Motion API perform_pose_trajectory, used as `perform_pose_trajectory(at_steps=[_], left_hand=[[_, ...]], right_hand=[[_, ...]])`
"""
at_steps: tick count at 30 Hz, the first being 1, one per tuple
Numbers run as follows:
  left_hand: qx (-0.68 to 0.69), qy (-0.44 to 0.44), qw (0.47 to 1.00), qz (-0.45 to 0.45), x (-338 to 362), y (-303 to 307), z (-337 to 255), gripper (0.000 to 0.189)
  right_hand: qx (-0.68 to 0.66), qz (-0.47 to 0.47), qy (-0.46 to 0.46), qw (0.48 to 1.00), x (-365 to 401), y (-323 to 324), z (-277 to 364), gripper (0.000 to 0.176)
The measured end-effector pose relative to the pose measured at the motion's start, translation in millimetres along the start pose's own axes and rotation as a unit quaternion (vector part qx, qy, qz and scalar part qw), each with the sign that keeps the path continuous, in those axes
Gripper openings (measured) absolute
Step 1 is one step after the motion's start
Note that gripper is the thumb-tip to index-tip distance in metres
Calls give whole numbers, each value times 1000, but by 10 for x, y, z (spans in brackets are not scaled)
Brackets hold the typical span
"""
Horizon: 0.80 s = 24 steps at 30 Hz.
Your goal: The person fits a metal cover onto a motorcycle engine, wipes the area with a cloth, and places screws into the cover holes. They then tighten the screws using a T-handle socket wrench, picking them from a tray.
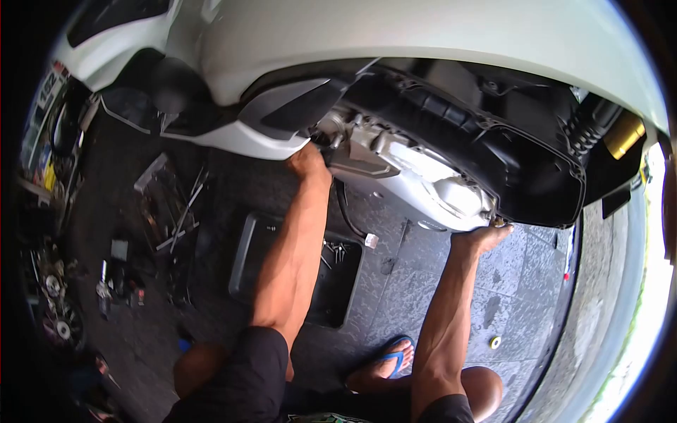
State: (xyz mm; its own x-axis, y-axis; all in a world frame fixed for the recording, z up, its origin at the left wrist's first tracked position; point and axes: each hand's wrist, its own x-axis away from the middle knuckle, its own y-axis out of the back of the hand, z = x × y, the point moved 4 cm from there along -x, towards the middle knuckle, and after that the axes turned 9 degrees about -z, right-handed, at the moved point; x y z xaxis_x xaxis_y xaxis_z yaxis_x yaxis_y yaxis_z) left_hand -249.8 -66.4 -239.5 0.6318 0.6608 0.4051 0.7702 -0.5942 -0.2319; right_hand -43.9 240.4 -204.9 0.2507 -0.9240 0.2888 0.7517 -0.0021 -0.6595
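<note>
A light-coloured scooter (437,28) fills the upper part of the head view. Low on its side is a silver engine cover (451,194), long and shiny, with bolt lugs along its upper edge. My left hand (308,162) is closed at the cover's front end, just under the pale lower body panel (240,137); most of its fingers are hidden. At the rear lower end of the cover, my right hand (483,238) grips from below, the other fingers out of sight. Behind the cover sits a black air filter box (539,169), its inside exposed.
A black tray (352,289) with small bolts lies on the dark tiled floor between my arms. A thin hose with a white connector (370,240) hangs down beside it. Tools and parts lie at left. A tape roll (495,342) is at right, near the kerb (599,282).
</note>
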Motion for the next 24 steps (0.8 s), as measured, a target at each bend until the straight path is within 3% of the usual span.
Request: perform_pose_trajectory(at_steps=[3, 4, 5, 6, 9, 11, 15, 19, 21, 22, 24], left_hand=[[-19, -53, 998, -5, 33, 8, -30, 41], [35, 10, 999, 20, -64, -25, 68, 43], [13, -34, 999, 28, -125, -30, 119, 43], [-4, -17, 1000, 1, -37, -4, 36, 41], [22, -55, 997, -43, 147, 70, -179, 28], [1, -23, 1000, 4, 209, 85, -254, 38], [14, -58, 998, 14, 247, 97, -317, 38], [30, -21, 999, 25, 321, 121, -378, 38], [36, -21, 999, 26, 317, 113, -370, 38], [38, -21, 999, 26, 297, 98, -337, 38], [82, -67, 994, -23, 251, 94, -318, 26]], right_hand=[[21, -16, 14, 1000, 122, -104, 70, 57], [15, 11, -9, 1000, 174, -153, 72, 64], [9, 35, -33, 999, 218, -166, 50, 71], [14, 90, -38, 995, 28, -72, 7, 75], [47, 53, 6, 997, 142, -120, 14, 78], [45, 55, -11, 997, 81, -70, -9, 78], [55, 21, -19, 998, 250, -124, -3, 79], [38, 61, -18, 997, 0, 46, -33, 84], [86, 104, 37, 990, -47, 67, -10, 89], [92, 31, 48, 994, 5, 114, -17, 89], [73, 31, 38, 996, 60, 191, -23, 88]])
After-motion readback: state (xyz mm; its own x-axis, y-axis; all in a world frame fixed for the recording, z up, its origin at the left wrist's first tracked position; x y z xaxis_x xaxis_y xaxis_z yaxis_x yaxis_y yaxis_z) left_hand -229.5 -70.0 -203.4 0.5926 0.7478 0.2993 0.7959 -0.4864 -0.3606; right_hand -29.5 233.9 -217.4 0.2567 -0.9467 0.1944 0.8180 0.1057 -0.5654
